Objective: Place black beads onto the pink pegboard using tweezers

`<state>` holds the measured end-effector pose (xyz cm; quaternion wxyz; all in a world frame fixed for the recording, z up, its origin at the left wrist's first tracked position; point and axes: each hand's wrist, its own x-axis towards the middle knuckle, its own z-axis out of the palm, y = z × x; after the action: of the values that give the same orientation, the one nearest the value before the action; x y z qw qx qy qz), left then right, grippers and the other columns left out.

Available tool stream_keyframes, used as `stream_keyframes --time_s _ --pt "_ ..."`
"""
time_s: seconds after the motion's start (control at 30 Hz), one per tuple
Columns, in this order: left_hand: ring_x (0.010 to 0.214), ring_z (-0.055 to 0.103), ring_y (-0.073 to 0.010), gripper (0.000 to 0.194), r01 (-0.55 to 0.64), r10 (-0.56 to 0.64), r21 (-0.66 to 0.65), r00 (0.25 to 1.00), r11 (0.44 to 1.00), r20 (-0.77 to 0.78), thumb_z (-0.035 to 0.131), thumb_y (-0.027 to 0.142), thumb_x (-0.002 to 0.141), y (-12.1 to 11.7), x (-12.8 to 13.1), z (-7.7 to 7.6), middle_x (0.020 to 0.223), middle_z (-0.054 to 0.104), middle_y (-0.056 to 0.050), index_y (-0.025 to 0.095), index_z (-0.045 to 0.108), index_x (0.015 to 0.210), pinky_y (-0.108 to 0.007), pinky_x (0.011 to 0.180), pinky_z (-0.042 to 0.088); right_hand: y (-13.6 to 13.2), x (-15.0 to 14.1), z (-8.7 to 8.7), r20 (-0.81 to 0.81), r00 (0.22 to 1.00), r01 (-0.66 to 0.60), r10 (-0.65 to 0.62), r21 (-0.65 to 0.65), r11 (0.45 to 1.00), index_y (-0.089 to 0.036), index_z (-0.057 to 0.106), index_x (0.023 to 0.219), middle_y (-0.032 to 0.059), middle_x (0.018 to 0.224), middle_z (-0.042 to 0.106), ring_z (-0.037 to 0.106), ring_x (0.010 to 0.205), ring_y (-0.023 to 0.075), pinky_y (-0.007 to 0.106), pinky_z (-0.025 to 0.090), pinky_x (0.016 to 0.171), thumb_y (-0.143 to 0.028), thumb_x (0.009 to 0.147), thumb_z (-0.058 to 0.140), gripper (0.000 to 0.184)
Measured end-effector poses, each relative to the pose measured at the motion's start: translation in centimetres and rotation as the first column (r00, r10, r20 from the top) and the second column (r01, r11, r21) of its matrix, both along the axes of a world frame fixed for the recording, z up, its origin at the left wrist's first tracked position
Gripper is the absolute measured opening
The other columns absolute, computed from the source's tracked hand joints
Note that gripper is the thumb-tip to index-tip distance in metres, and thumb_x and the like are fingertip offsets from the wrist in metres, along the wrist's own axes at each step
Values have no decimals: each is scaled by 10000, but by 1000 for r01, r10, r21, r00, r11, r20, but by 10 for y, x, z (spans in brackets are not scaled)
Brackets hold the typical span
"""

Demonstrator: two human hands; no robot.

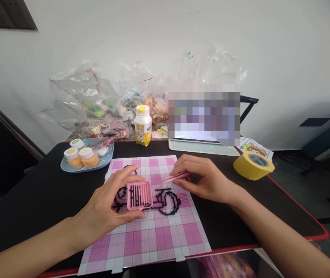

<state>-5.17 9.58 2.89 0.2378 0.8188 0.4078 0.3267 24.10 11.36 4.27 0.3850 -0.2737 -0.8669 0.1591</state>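
Nearest the camera, the person's left forearm (pixel 37 243) and right forearm (pixel 281 231) reach in from the lower corners over a black table mat (pixel 231 227). The left hand (pixel 102 200) grasps a small pink tray (pixel 147 189) by opposite edges, thumb below and fingers above, which leaves its grooves uncovered; the tray is above the checked pegboard (pixel 167 247), probably held there so its black beads (pixel 136 195) are within short reach. The right hand (pixel 204 177) pinches pink tweezers (pixel 176 177), their tips angled down toward the board beside a black bead outline (pixel 169 203), a grip that seems meant for fine placing.

Jars (pixel 88 157) share a blue plate (pixel 105 159) to the left, and a bottle (pixel 143 127) and a yellow tape roll (pixel 249 170) stand beyond and beside the board, apparently to keep its surface free.

The left hand and tray cover part of the outline. Whether the tweezers grip a bead is too small to tell. The screen (pixel 205 119) is blurred into blocks, the plastic bags (pixel 86 92) behind blend together, and something in purplish wrapping (pixel 225 266) is cut off below.
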Motion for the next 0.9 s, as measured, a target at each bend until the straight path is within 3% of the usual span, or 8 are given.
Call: stream_keyframes --time_s 0.2,0.6,0.9 --pt "1180 694 -287 803 47 -47 -9 999 999 17 751 651 795 0 -1 -2 1232 744 1 499 373 1487 -440 990 555 -9 -19 -5 18 993 -118 118 12 993 -175 689 1103 84 982 668 648 845 147 274 583 743 -141 999 566 165" --pt "1181 664 -253 812 56 -56 -9 998 998 3 734 678 790 -1 0 -3 1224 733 38 549 328 1482 -446 1057 486 -6 -26 -13 84 993 -93 85 90 992 -144 684 1115 98 978 658 647 826 155 284 589 712 -202 1046 507 199" --pt "1237 655 -319 815 62 -62 7 998 998 -13 749 636 805 -1 -2 -2 1236 734 -26 491 342 1497 -501 1017 528 -7 -25 -9 31 996 -82 79 84 993 -162 679 1090 89 972 670 656 843 153 284 594 733 -183 1043 510 176"
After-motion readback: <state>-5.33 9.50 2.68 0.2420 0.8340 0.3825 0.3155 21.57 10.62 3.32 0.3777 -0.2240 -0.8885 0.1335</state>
